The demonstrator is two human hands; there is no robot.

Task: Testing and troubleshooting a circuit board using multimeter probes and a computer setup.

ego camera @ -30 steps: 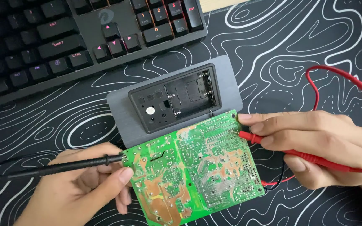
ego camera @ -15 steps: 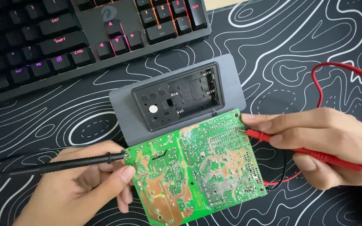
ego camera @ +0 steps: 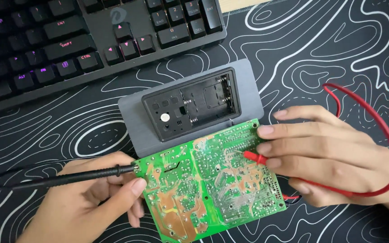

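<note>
Left hand and right hand press probes onto green circuit board.

There is a single view, from a camera worn on the person's head, looking steeply down and close onto the desk. The green rectangular printed circuit board sits low in the middle of the frame and serves as landmark. Above it the view takes in a grey box with an open black compartment, and farther up-left a black keyboard, cut off by the top edge. The black desk mat with white wavy lines fills the rest. No second view shares the scene.
</note>
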